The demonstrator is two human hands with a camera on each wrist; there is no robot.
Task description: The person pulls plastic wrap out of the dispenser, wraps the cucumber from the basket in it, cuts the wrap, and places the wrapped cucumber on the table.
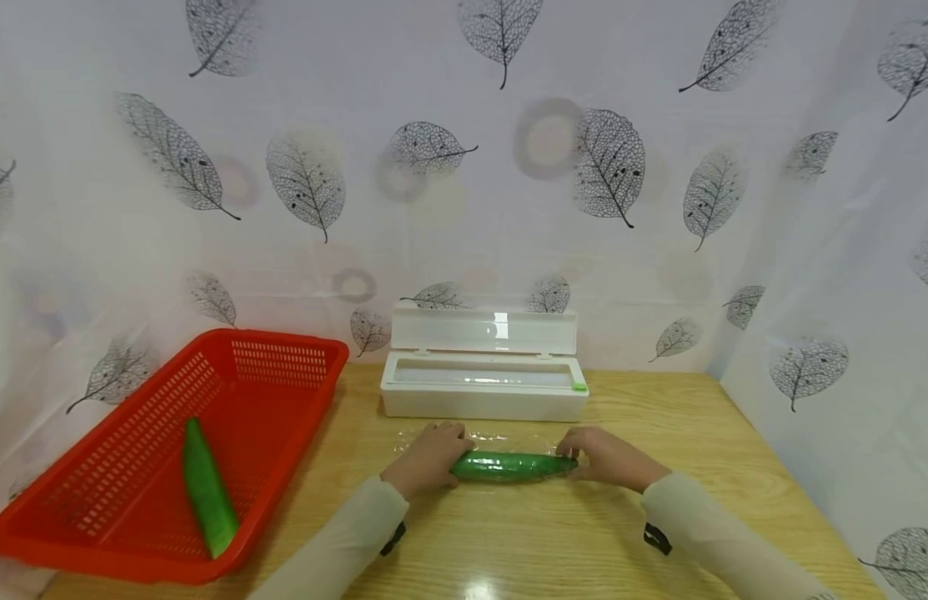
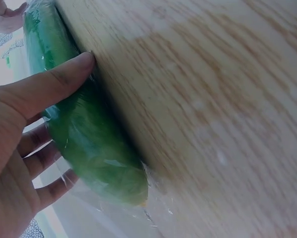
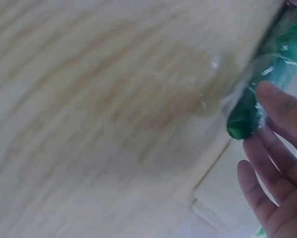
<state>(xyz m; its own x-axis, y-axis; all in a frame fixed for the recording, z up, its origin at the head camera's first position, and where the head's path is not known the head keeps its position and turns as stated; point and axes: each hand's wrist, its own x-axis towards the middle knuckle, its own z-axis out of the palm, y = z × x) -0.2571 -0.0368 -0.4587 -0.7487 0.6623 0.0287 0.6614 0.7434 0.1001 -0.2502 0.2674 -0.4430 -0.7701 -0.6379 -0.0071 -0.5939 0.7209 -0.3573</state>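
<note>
A green cucumber lies crosswise on the wooden table, with clear cling film wrapped over it and spreading out behind it. My left hand grips it near its left end, thumb on the near side and fingers on the far side. At the narrower right end, my right hand holds the cucumber through the film between thumb and fingers. Loose film sticks out past both ends in the wrist views. How far the film goes round underneath is hidden.
Behind the hands stands a white cling film box with its lid raised. On the left is a red plastic basket with another cucumber in it. A leaf-patterned curtain hangs behind and along the sides.
</note>
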